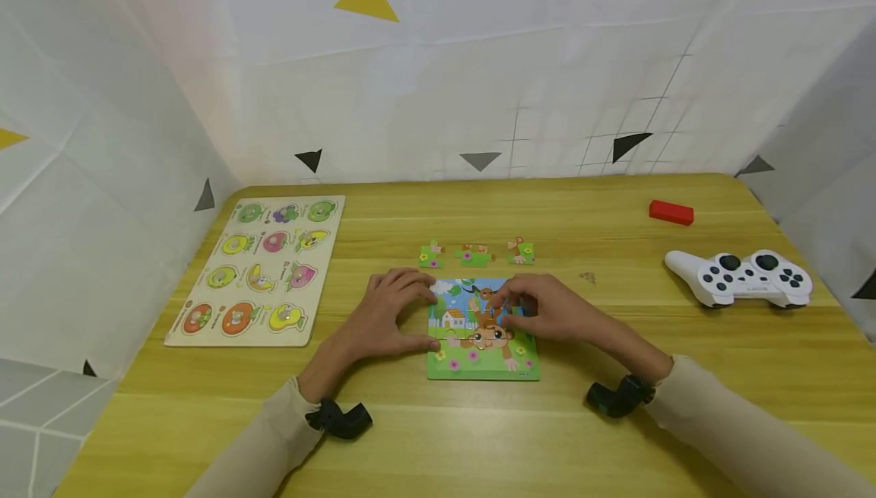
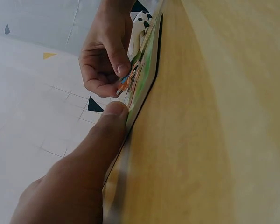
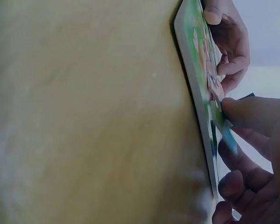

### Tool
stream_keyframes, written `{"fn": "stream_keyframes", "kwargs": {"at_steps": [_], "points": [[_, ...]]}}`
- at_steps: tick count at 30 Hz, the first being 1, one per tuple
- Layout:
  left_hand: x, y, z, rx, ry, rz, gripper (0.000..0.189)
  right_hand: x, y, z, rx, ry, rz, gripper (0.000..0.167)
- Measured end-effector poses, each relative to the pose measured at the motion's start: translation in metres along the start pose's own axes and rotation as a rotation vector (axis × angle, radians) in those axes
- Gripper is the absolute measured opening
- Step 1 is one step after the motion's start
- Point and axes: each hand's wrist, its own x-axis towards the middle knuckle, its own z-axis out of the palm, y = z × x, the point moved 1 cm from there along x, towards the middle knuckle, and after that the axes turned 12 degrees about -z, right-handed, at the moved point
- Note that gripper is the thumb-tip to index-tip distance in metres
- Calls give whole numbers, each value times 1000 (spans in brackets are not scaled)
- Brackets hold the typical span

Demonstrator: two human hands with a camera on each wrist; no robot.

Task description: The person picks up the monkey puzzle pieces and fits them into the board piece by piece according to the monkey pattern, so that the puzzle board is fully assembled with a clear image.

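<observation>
A jigsaw puzzle board with a monkey, a house and flowers lies flat in the middle of the table. My left hand rests against its left side, thumb and fingertips touching the edge and the fingers loosely bent. Over the board's right part, my right hand pinches a jigsaw piece between thumb and fingers. That piece is tilted above the board in the right wrist view and mostly hidden by the hand in the head view. Beyond the board lie three loose jigsaw pieces.
At the left lies a wooden fruit puzzle board. A white game controller sits at the right, with a red block behind it. White sheeting with triangles stands behind the table.
</observation>
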Motion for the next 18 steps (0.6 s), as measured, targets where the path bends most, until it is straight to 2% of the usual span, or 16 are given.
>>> {"fn": "stream_keyframes", "kwargs": {"at_steps": [8, 14, 18], "points": [[0, -2, 2, 0, 15, 16, 58, -2, -2, 1, -84, 28, -83, 16], [1, -2, 2, -1, 9, 8, 59, -1, -10, 1, -262, -37, -187, 13], [1, -3, 2, -3, 11, 15, 59, 0, -12, 2, -303, -69, -168, 14]]}}
